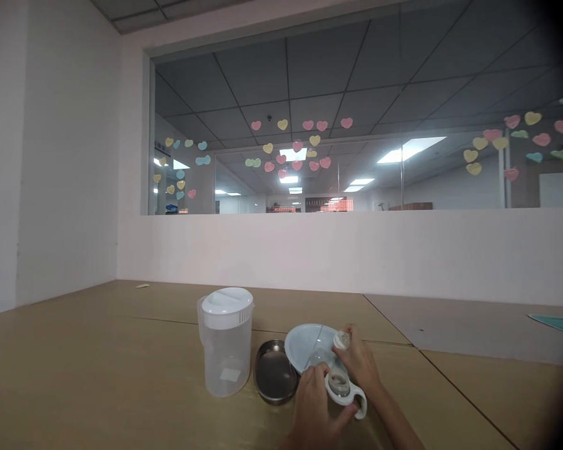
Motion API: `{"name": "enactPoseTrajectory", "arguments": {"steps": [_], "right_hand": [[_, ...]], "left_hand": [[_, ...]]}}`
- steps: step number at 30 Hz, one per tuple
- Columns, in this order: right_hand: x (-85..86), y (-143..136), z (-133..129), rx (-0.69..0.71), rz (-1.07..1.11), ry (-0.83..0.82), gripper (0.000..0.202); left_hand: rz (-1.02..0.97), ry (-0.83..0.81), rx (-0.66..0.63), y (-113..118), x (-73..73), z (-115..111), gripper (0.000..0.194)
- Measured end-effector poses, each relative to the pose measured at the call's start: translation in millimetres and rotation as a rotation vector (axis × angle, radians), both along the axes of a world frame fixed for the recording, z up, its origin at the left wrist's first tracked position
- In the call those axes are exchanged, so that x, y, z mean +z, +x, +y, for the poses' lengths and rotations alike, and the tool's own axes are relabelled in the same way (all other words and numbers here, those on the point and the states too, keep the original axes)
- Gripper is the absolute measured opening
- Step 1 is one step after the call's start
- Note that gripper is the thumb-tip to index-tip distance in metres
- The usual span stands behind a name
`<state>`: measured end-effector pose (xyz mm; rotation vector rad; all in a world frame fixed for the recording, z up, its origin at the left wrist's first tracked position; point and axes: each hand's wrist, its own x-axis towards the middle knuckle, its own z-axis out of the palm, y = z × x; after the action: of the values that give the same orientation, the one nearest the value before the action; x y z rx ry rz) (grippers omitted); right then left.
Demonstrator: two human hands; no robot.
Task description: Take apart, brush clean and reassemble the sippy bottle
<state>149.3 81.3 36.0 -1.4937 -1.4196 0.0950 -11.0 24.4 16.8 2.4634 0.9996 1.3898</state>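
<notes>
My left hand is wrapped round a clear bottle with a white collar and loop handle. The bottle's round mouth is uncovered and tilted toward me. Between the fingertips of my right hand is a small white cap, held just beyond the bottle and apart from its mouth. Behind both hands sits a pale blue bowl. Something clear and rounded shows at the bowl's near side; whether it lies inside I cannot tell.
Left of the bowl is an oval metal dish. A clear plastic pitcher with a white lid stands farther left. A small scrap lies near the wall, and a teal item is at far right. Seams cross the brown tabletop.
</notes>
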Motion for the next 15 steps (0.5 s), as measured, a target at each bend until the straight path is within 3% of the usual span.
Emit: {"name": "enactPoseTrajectory", "arguments": {"steps": [15], "right_hand": [[-6.0, 7.9, 3.0, -0.005, -0.259, 0.13, 0.038]], "left_hand": [[-0.005, -0.031, -0.011, -0.4, -1.7, 0.5, 0.044]]}}
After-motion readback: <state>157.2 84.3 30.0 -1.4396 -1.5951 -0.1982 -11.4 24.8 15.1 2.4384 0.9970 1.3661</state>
